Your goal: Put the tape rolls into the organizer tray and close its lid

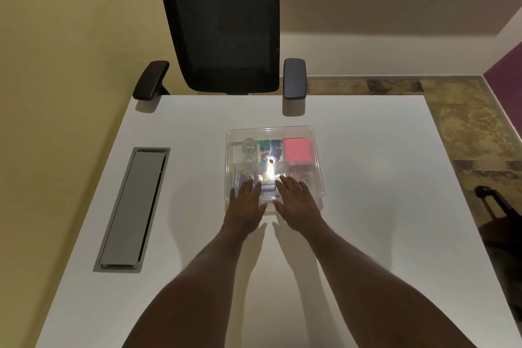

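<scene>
A clear plastic organizer tray [316, 150] sits in the middle of the white table, with its transparent lid [269, 131] lying flat over it. Two clear tape rolls [249, 150] show through the lid in the far left compartment. My left hand [245, 203] lies flat, palm down, on the lid's near left part. My right hand [296, 202] lies flat on the near right part. Both hands have fingers spread and hold nothing. A bright glare spot hides part of the tray's middle.
Pink sticky notes [298, 150] and small coloured clips lie in other compartments. A grey cable hatch [134, 206] is set into the table [381, 206] on the left. A black mesh office chair [226, 25] stands at the far edge. A dark bag [497, 206] rests on the floor at right.
</scene>
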Tool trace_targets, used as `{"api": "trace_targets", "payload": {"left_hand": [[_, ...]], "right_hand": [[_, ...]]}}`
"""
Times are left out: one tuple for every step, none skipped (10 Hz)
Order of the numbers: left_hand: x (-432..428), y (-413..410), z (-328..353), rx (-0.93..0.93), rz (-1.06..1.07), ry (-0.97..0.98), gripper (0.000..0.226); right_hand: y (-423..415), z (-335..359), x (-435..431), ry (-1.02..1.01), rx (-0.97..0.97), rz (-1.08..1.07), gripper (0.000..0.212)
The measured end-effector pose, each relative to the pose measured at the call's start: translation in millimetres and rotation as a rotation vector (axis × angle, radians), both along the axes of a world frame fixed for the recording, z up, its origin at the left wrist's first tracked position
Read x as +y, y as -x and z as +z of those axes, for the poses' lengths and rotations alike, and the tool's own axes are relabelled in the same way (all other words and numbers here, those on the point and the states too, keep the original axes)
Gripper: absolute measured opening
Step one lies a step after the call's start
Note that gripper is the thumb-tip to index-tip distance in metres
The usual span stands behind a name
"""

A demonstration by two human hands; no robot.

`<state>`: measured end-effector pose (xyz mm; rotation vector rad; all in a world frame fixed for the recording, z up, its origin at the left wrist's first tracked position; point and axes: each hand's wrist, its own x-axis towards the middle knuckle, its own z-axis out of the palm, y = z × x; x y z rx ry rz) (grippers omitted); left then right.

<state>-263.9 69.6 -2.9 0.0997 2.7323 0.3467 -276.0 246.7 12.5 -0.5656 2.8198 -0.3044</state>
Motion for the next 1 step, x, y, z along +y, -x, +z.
{"api": "trace_targets", "payload": {"left_hand": [[6.0, -16.5, 5.9, 0.08, -0.003, -0.037, 0.067]], "right_hand": [[-18.1, 7.6, 5.4, -0.028, 0.036, -0.025, 0.059]]}}
